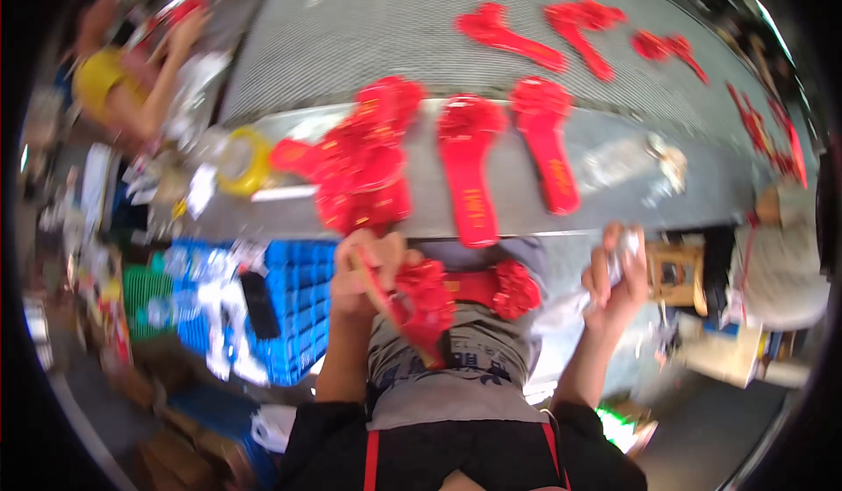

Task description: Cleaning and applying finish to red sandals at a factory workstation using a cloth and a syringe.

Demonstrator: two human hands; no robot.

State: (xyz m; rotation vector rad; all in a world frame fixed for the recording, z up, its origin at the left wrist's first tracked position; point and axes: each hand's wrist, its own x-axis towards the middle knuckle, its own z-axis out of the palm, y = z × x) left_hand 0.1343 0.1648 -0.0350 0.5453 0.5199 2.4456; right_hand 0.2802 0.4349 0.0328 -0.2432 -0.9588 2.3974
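Observation:
My left hand [358,272] is closed round the sole of a red slipper [424,302], which hangs tilted over my lap with its flower-like upper facing right. A second red slipper [513,291] lies across my lap beside it. On the right, my right hand [617,276] is raised off the bench with curled fingers. They pinch a small white wad [631,244], blurred, perhaps cloth or tissue. Just beyond my left hand is a heap of red slippers [364,171] on the metal bench edge [298,213]. Two single slippers, one [467,171] and another [548,153], lie right of the heap.
A grey ribbed belt [351,31] runs behind the bench edge, carrying several red slippers. A yellow tape roll [246,161] sits left of the heap; clear plastic [614,160] lies right. Below left, a blue crate [303,307] bears a black phone [260,305]. Another person [123,92] works far left.

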